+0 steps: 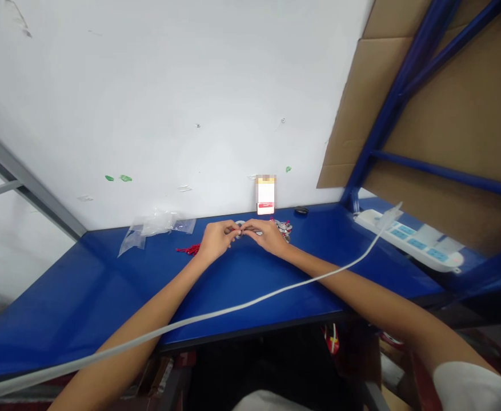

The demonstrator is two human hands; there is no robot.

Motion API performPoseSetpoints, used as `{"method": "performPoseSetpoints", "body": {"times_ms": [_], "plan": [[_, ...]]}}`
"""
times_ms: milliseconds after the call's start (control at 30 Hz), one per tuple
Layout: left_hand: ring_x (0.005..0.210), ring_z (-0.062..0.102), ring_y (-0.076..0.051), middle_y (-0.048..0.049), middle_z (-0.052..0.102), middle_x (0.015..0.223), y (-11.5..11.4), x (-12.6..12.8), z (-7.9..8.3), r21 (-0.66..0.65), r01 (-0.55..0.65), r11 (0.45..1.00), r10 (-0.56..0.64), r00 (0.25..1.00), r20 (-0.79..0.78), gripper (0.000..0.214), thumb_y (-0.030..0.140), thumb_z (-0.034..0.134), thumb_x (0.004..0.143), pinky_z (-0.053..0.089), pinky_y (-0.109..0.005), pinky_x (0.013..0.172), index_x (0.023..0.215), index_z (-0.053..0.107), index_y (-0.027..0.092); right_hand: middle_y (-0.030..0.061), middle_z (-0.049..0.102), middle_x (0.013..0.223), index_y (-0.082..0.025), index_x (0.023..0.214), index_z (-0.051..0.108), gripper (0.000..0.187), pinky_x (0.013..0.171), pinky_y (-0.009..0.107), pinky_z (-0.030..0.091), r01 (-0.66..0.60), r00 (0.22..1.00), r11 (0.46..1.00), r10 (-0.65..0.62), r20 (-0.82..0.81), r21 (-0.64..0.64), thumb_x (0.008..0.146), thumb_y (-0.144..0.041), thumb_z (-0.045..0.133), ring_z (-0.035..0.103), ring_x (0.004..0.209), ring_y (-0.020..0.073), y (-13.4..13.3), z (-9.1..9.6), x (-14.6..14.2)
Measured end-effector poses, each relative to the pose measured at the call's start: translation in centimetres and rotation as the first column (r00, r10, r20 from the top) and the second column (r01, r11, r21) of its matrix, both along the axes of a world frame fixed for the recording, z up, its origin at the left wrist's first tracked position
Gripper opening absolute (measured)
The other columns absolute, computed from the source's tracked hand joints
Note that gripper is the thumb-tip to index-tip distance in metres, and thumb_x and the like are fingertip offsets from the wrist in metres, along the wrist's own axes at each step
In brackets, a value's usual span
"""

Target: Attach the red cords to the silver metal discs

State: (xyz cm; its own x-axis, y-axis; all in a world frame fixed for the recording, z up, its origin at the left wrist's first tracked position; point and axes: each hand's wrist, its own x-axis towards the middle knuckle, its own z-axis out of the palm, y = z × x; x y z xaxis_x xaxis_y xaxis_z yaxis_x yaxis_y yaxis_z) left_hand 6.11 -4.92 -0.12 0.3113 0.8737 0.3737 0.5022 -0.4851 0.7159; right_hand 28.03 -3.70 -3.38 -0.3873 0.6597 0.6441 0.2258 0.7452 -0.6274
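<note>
My left hand (219, 240) and my right hand (268, 235) meet over the back middle of the blue table (241, 285). Both are closed in a pinch on a small round silvery piece (240, 223); my fingers cover most of it, so its exact kind is unclear. A bunch of red cords (189, 249) lies beside my left hand, partly behind it. Just past my right hand is a small heap of silvery round pieces with red bits (283, 228), partly hidden by that hand.
A lit phone (265, 195) leans on the white wall. Clear plastic bags (158, 225) lie back left; a small black object (301, 210) sits back right. A white power strip (408, 240) is at the right. A white cable (250, 304) crosses in front of both forearms.
</note>
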Motion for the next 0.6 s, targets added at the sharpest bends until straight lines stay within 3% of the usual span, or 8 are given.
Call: {"method": "performPoseSetpoints", "body": {"times_ms": [133, 233, 367, 500, 600], "plan": [[0.059, 0.068, -0.018, -0.0042, 0.076, 0.077, 0.1, 0.6, -0.5, -0.211, 0.055, 0.976, 0.029, 0.927, 0.374, 0.040, 0.053, 0.087, 0.080, 0.054, -0.029, 0.052, 0.096, 0.075, 0.019, 0.0080, 0.083, 0.112, -0.024, 0.120, 0.076, 0.028, 0.094, 0.037, 0.067, 0.005, 0.983, 0.995, -0.024, -0.182, -0.103, 0.096, -0.039, 0.079, 0.082, 0.101, 0.0241, -0.5, 0.8, -0.4], [0.070, 0.072, -0.019, -0.0084, 0.079, 0.089, 0.2, 0.8, -0.9, -0.290, 0.135, 0.947, 0.039, 0.851, 0.524, 0.047, 0.055, 0.092, 0.074, 0.056, -0.028, 0.056, 0.097, 0.074, 0.017, 0.0082, 0.083, 0.110, -0.024, 0.107, 0.082, 0.018, 0.093, 0.038, 0.065, 0.052, 0.985, 0.997, -0.060, -0.164, -0.057, 0.100, -0.039, 0.074, 0.080, 0.101, 0.0243, -0.9, 1.7, -0.4], [0.076, 0.073, -0.018, -0.0122, 0.081, 0.102, 0.0, 0.7, -0.9, -0.381, 0.202, 0.902, 0.049, 0.830, 0.556, 0.048, 0.056, 0.091, 0.074, 0.053, -0.025, 0.056, 0.097, 0.076, 0.017, 0.0069, 0.083, 0.112, -0.026, 0.108, 0.084, 0.019, 0.094, 0.037, 0.063, 0.039, 0.995, 0.999, -0.037, -0.093, 0.014, 0.104, -0.034, 0.067, 0.078, 0.103, 0.0237, -0.9, 2.3, -0.1], [0.087, 0.076, -0.021, -0.0138, 0.080, 0.112, -0.1, 0.5, -0.2, -0.421, 0.241, 0.875, 0.004, 0.865, 0.502, 0.044, 0.053, 0.087, 0.081, 0.057, -0.026, 0.063, 0.105, 0.078, 0.017, 0.0059, 0.081, 0.105, -0.025, 0.104, 0.081, 0.016, 0.091, 0.035, 0.060, 0.069, 0.998, 0.992, -0.068, -0.014, 0.107, 0.106, -0.032, 0.066, 0.076, 0.097, 0.0227, -0.1, 2.5, 0.8], [0.097, 0.076, -0.024, -0.0104, 0.081, 0.112, 0.0, 0.4, 0.3, -0.345, 0.164, 0.924, -0.004, 0.908, 0.419, 0.035, 0.047, 0.081, 0.087, 0.061, -0.031, 0.074, 0.110, 0.079, 0.020, 0.0077, 0.078, 0.110, -0.025, 0.110, 0.077, 0.018, 0.094, 0.036, 0.057, 0.076, 0.976, 0.959, -0.129, 0.178, 0.274, 0.109, -0.028, 0.059, 0.073, 0.102, 0.0235, 0.3, 2.8, 1.8]]}}
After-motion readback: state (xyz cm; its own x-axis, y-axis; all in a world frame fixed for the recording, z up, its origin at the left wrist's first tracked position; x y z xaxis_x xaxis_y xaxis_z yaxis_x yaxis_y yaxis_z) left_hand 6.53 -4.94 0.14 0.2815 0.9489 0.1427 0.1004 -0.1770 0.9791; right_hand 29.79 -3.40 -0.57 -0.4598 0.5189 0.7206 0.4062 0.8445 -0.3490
